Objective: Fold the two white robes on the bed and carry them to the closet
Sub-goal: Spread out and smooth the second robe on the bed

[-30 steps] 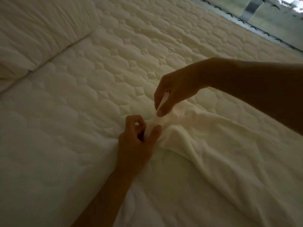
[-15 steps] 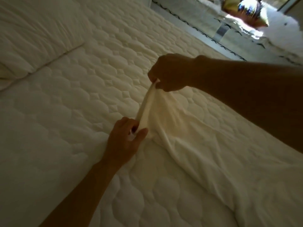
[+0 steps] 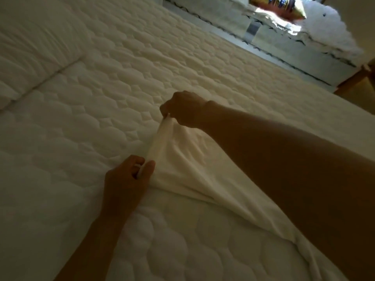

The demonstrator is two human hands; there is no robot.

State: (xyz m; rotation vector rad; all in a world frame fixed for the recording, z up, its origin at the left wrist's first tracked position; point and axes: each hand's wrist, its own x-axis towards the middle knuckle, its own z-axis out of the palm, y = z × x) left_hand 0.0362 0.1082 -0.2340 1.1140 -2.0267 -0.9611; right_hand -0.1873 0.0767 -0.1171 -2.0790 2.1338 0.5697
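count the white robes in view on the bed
1. The white robe lies on the bed, its edge pinched by the left hand and the right hand. A second may be hidden behind the right arm or out of frame.

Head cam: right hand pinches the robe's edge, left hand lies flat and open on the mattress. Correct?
Not quite. The right hand does pinch the edge of the white robe, but the left hand is not flat and open. The head view shows its thumb and fingers pinching the same edge, lower down by the mattress.
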